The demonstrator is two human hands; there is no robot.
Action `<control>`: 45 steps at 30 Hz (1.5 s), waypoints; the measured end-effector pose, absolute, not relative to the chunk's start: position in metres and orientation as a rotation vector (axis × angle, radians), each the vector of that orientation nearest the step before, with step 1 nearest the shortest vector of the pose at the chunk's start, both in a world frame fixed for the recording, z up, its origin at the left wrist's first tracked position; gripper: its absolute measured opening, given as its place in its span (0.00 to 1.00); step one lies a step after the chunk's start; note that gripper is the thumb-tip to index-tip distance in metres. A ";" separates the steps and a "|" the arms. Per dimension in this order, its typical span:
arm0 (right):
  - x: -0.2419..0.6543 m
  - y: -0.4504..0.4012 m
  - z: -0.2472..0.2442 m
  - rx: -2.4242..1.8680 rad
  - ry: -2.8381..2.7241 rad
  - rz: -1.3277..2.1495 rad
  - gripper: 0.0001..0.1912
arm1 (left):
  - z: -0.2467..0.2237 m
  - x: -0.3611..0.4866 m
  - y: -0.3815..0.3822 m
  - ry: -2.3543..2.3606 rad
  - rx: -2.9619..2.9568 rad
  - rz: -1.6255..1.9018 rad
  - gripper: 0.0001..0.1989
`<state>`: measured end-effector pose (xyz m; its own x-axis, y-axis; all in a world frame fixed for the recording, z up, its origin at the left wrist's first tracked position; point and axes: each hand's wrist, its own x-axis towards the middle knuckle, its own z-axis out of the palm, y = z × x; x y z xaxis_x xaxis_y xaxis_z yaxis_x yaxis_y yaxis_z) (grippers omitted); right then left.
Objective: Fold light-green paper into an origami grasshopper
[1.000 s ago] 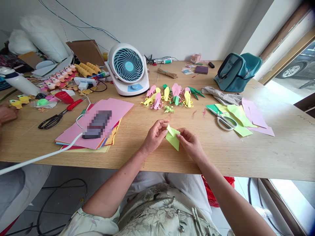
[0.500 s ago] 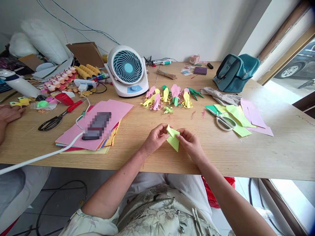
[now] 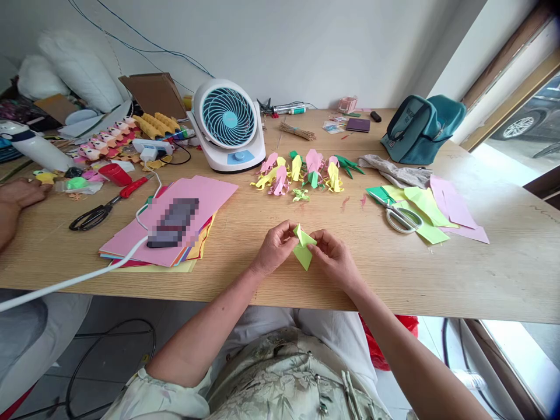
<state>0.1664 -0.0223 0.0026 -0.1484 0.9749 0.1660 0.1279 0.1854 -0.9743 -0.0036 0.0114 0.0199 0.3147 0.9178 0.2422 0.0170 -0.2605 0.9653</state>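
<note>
A small folded light green paper [image 3: 304, 254] is held just above the wooden table [image 3: 245, 280], near its front edge. Its upper left part is pinched by my left hand [image 3: 276, 248]. On the right side, my right hand [image 3: 333, 256] grips the paper's edge between thumb and fingers. The paper's lower point hangs free between both hands, and a narrow folded flap stands up at its top. Beyond my hands lies a group of folded pink, yellow and green paper pieces [image 3: 313, 160].
Scissors [image 3: 402, 220] lie on paper scraps at the right, below a teal bag [image 3: 422, 131]. A fan [image 3: 228, 125] stands at the back. At the left are a pink paper stack [image 3: 214, 192], black-handled scissors [image 3: 91, 217] and another person's hand [image 3: 24, 192].
The green paper has shifted slightly left and turned a little between my fingers. The other person's hand at the left has moved slightly right.
</note>
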 end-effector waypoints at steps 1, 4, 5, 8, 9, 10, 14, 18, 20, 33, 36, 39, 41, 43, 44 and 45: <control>0.166 -0.023 0.004 -1.112 -1.504 1.096 0.14 | 0.020 -0.003 0.011 0.891 1.580 1.129 0.02; 0.163 -0.025 0.008 -1.178 -1.589 0.977 0.13 | 0.020 -0.001 0.010 0.937 1.609 1.143 0.01; 0.162 -0.026 0.009 -1.210 -1.623 0.920 0.13 | 0.020 -0.001 0.009 0.946 1.621 1.139 0.01; 0.161 -0.026 0.010 -1.278 -1.669 0.804 0.10 | 0.021 0.002 0.008 0.945 1.655 1.119 0.02; 0.161 -0.026 0.010 -1.289 -1.665 0.789 0.09 | 0.021 0.002 0.007 0.942 1.660 1.112 0.02; 0.161 -0.026 0.010 -1.296 -1.657 0.782 0.08 | 0.022 0.003 0.007 0.941 1.660 1.108 0.02; 0.162 -0.025 0.009 -1.276 -1.621 0.837 0.09 | 0.023 0.003 0.007 0.934 1.655 1.101 0.02; 0.163 -0.025 0.008 -1.248 -1.592 0.866 0.11 | 0.021 0.003 0.009 0.938 1.657 1.102 0.06; 0.163 -0.025 0.008 -1.229 -1.587 0.857 0.10 | 0.019 0.003 0.010 0.919 1.627 1.096 0.09; 0.167 -0.019 -0.006 -1.041 -1.458 1.142 0.13 | 0.016 0.001 0.014 0.807 1.286 1.076 0.19; 0.166 -0.019 -0.005 -0.991 -1.458 1.129 0.15 | 0.018 0.002 0.012 0.793 1.266 1.104 0.17; 0.165 -0.020 -0.004 -0.993 -1.490 1.105 0.16 | 0.018 0.001 0.012 0.788 1.289 1.101 0.17; 0.164 -0.021 -0.003 -0.987 -1.499 1.116 0.17 | 0.018 0.000 0.012 0.794 1.333 1.109 0.16; 0.164 -0.022 -0.002 -0.984 -1.491 1.131 0.19 | 0.019 0.000 0.012 0.802 1.384 1.127 0.15; 0.164 -0.022 -0.002 -0.988 -1.484 1.132 0.20 | 0.019 0.000 0.011 0.809 1.410 1.129 0.16; 0.164 -0.022 -0.002 -0.994 -1.478 1.131 0.20 | 0.019 0.000 0.011 0.819 1.435 1.120 0.16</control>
<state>0.1643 -0.0221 -0.0018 -0.1773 0.9595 0.2190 0.0397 0.2293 -0.9725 -0.0002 0.0113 0.0189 0.3176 0.9278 0.1956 -0.0945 -0.1743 0.9801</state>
